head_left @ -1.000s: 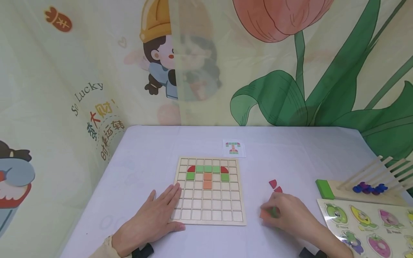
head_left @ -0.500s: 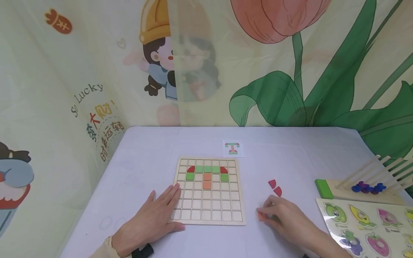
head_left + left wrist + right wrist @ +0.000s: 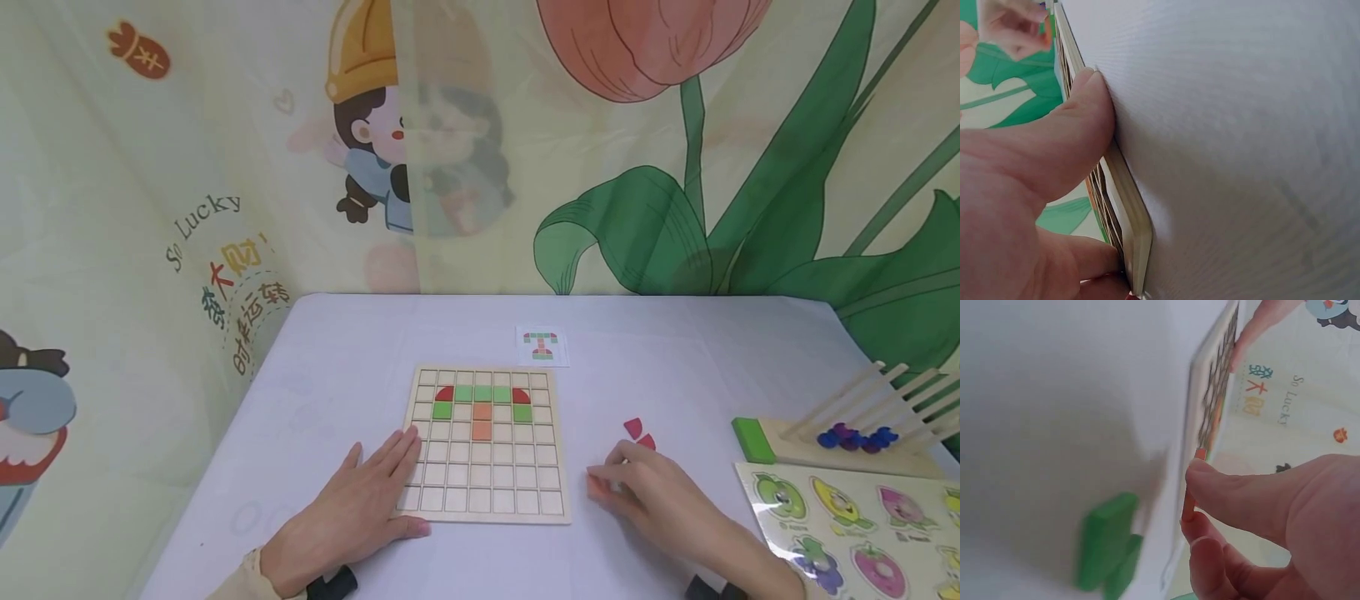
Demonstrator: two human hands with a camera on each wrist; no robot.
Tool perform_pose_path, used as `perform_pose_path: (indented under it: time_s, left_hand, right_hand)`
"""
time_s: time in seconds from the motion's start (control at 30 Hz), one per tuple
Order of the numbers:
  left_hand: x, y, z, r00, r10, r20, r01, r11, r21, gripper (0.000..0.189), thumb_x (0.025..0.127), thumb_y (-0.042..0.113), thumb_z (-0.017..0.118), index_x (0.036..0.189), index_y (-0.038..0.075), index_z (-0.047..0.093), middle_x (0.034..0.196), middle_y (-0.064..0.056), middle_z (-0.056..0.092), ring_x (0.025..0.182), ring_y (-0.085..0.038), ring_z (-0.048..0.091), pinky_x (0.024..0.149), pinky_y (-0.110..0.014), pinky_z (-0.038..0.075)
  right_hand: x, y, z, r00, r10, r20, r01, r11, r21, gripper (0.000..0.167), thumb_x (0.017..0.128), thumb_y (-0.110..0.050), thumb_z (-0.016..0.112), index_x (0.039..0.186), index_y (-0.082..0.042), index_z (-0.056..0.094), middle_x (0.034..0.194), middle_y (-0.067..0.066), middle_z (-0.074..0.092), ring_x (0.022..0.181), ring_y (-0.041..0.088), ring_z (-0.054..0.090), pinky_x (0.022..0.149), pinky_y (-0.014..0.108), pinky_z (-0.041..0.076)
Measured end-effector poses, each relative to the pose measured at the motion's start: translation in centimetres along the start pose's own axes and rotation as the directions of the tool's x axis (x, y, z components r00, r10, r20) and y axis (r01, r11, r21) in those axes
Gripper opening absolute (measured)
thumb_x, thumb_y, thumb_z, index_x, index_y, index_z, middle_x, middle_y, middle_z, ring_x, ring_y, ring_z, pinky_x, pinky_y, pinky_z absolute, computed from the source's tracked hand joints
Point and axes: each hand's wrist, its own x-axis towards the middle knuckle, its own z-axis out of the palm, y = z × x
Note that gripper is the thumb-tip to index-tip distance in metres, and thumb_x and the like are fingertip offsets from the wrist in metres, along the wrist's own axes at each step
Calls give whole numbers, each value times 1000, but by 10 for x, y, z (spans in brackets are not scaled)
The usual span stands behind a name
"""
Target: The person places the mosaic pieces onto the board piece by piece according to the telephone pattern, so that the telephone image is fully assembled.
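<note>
A wooden grid board (image 3: 517,477) lies on the table, with red quarter-round, green and orange tiles in its upper squares. My left hand (image 3: 341,512) rests flat along the board's left side, thumb at the near edge. Between the thumb and fingertips of my right hand (image 3: 663,500), to the right of the board, is a square orange tile (image 3: 1189,495), seen edge-on in the right wrist view. That view also has green tiles (image 3: 1107,540) lying on the white tabletop; in the head view my right hand hides them. Two red quarter-round tiles (image 3: 633,428) lie just beyond this hand.
Behind the board lies a small card (image 3: 558,346) printed with a coloured block pattern. To the right stand a wooden base with slanted pegs (image 3: 795,450) and blue and purple beads. A sheet with cartoon fruit pictures (image 3: 832,500) lies in front of it.
My right hand has moved slightly left towards the board, carrying the orange tile. A second red tile, partly covered at first, came into fuller view. My left hand stays put.
</note>
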Motion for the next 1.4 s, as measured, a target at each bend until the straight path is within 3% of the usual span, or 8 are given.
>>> perform_pose_path:
  time_s: [0.23, 0.47, 0.67, 0.93, 1.23, 1.4]
  left_hand:
    - [0, 1, 0, 1000, -2, 6, 2, 1000, 0, 104, 86, 64, 70, 160, 2, 31, 170, -10, 28, 159, -29, 27, 120, -71, 22]
    - [0, 2, -1, 1000, -9, 5, 9, 1000, -1, 104, 86, 64, 70, 160, 2, 31, 170, -10, 29, 159, -29, 27, 120, -70, 22]
    - [1, 2, -1, 1000, -8, 7, 8, 1000, 17, 104, 86, 65, 70, 160, 2, 32, 170, -10, 29, 158, -28, 28, 120, -70, 23]
    - [1, 1, -1, 1000, -11, 12, 11, 999, 31, 104, 86, 65, 69, 160, 2, 31, 170, -10, 30, 158, -29, 28, 120, -70, 24]
    - [0, 1, 0, 1000, -9, 2, 9, 1000, 25, 105, 85, 66, 69, 160, 2, 32, 169, -10, 30, 158, -30, 28, 119, -71, 24]
    - [0, 2, 0, 1000, -7, -2, 7, 999, 33, 105, 85, 64, 70, 160, 2, 32, 169, -10, 31, 158, -29, 28, 119, -70, 24]
  right_hand:
    - [32, -19, -8, 997, -66, -34, 67, 997, 31, 34, 83, -11, 85, 115, -20, 81, 91, -8, 64, 77, 3, 49, 60, 15, 44]
    - [71, -42, 6, 989, -149, -7, 148, 976, 162, 28, 87, -19, 83, 115, -15, 81, 91, -8, 66, 78, 6, 52, 61, 16, 44]
    - [93, -61, 20, 967, -255, -7, 253, 957, 144, 26, 86, -17, 83, 112, -11, 81, 90, -5, 70, 80, 6, 55, 67, 18, 45]
    - [105, -73, 33, 967, -249, 54, 241, 962, 127, 22, 87, -15, 83, 108, -13, 82, 87, -4, 73, 76, 4, 54, 67, 17, 46]
    - [113, -73, 37, 962, -261, 77, 253, 963, 96, 5, 85, -17, 84, 88, -21, 83, 75, -9, 64, 72, 5, 50, 65, 20, 42]
    - [114, -71, 37, 969, -229, 92, 217, 968, 126, 7, 85, -19, 84, 91, -22, 84, 81, -9, 68, 75, 5, 52, 66, 20, 42]
